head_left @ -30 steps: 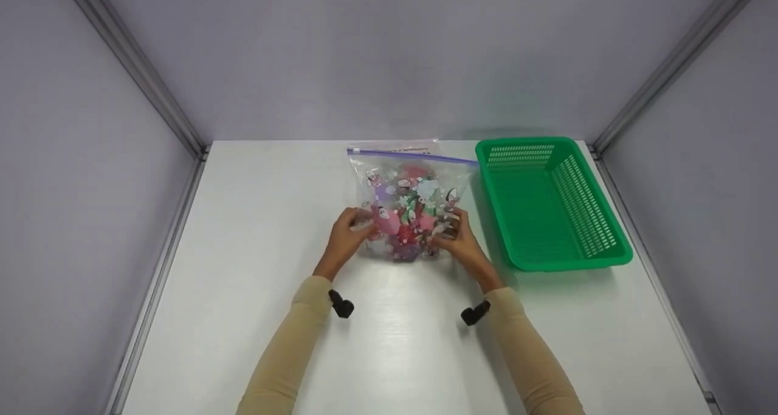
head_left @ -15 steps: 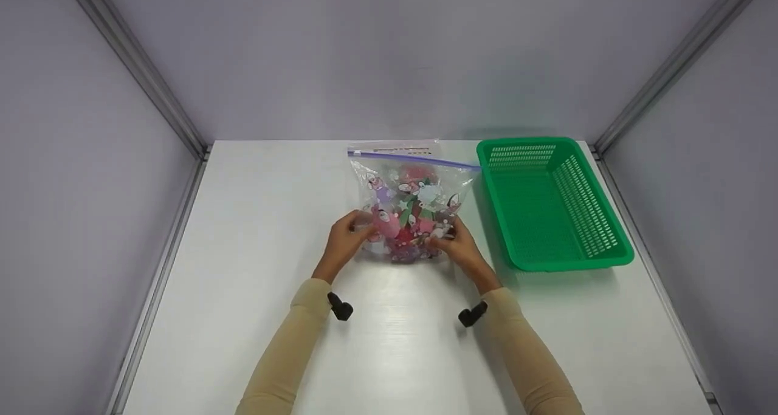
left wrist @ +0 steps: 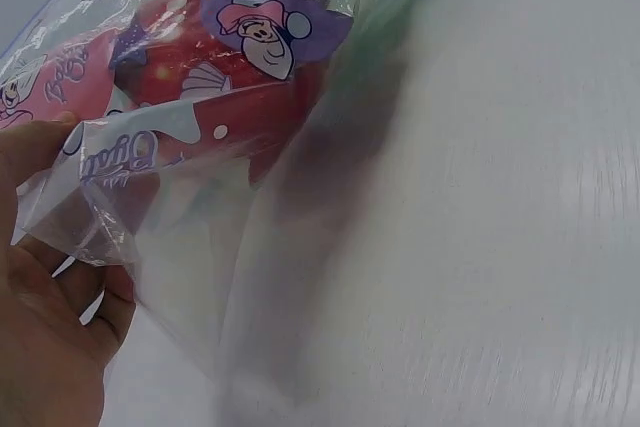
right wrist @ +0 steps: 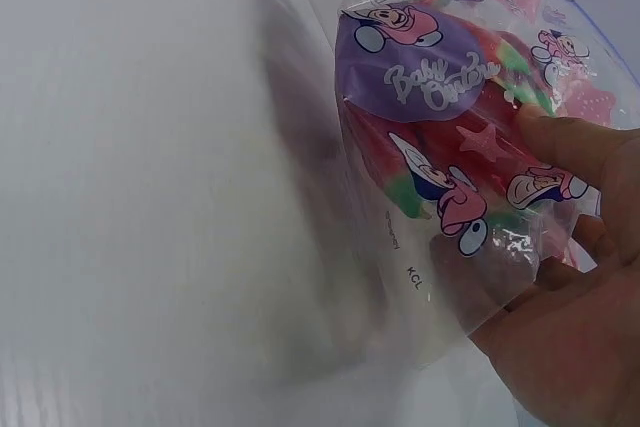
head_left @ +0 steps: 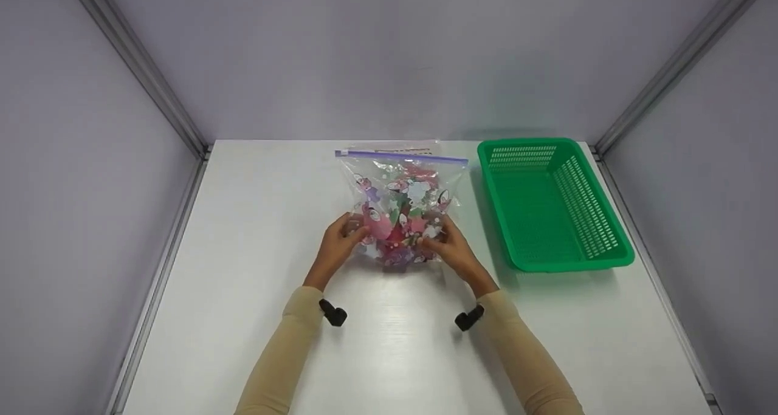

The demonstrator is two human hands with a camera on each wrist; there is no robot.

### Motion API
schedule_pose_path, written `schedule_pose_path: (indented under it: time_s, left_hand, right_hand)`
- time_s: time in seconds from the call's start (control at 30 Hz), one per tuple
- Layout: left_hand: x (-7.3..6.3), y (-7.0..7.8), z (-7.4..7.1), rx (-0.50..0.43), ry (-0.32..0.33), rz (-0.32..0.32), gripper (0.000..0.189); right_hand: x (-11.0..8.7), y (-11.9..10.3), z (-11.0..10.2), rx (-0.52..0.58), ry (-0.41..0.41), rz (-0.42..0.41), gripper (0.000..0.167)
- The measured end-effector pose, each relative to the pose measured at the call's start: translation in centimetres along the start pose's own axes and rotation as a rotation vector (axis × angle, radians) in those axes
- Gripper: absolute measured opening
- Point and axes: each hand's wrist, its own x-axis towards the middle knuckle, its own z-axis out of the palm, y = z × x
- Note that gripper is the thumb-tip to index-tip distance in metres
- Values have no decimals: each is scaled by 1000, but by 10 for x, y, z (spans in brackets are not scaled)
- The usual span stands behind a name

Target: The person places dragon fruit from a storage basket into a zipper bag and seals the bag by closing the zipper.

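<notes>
A clear printed zip bag [head_left: 395, 214] with a purple slider strip [head_left: 401, 156] along its top is tilted up between both hands. Cartoon characters and stars cover its front, and red and green contents show through the plastic in the right wrist view. At its left lower side the left hand [head_left: 336, 245] grips it, thumb in front and fingers behind. The right hand [head_left: 457, 251] pinches the opposite side the same way. Beneath it on the table lies another clear bag [right wrist: 410, 297], whose top edge with red print peeks out behind the strip in the head view.
To the right on the white table [head_left: 255, 208] stands a green plastic basket [head_left: 503, 239] with slotted walls. Grey walls rise at the back and both sides. A small black camera is worn on each wrist.
The zip bag and both hands have shifted slightly left and toward the person, so a gap shows between the purple strip and the basket. The basket stays put.
</notes>
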Motion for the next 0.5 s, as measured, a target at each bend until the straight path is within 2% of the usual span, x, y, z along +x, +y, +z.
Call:
schedule_pose_path:
  time_s: [0.33, 0.5]
  left_hand:
    - [-5, 4, -20, -73, 20, 42, 28]
    - [-10, 11, -30, -43, 63, 26, 34]
  right_hand:
    - [1, -20, 12, -18, -44, -32, 65]
    - [0, -32, 19, -13, -57, -63, 64]
